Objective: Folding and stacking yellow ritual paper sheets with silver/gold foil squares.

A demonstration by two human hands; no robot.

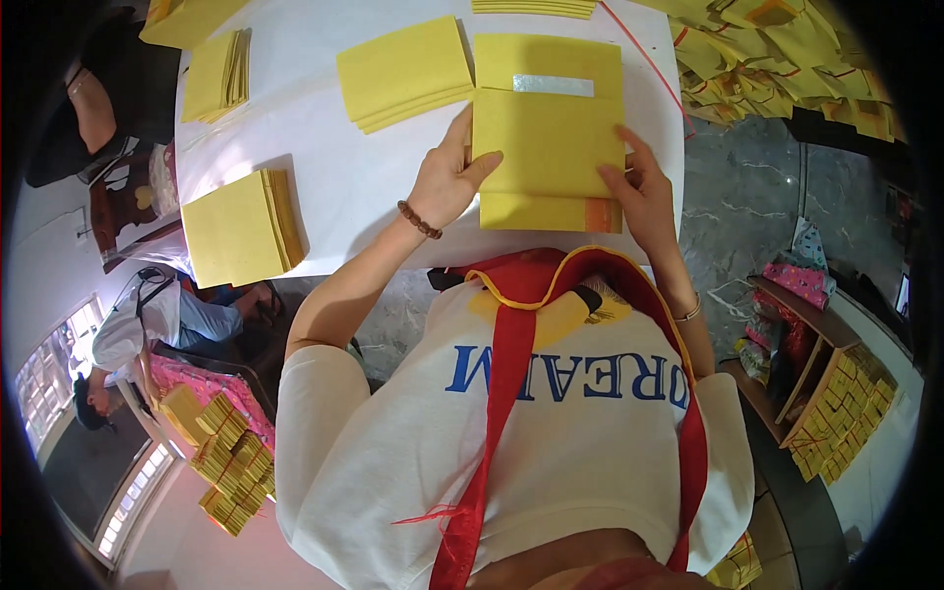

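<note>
At the near edge of the white table (324,197), my two hands grip a stack of yellow paper sheets (551,147) by its sides. My left hand (447,177) has its thumb on top of the left edge, with the other fingers partly hidden. My right hand (641,182) pinches the right edge between thumb and fingers. Beyond this stack, partly covered by it, lies more yellow paper (546,54) with a silver strip (553,86). Yellow paper showing an orange patch (598,214) sticks out on the near side. A fanned yellow stack (408,74) rests just left.
More yellow stacks lie on the table's left (236,226) and far left (218,77). Loose yellow papers (777,59) heap at the far right. A red string (649,69) crosses the far right corner. Another person (157,315) and tied yellow bundles (231,452) are at lower left.
</note>
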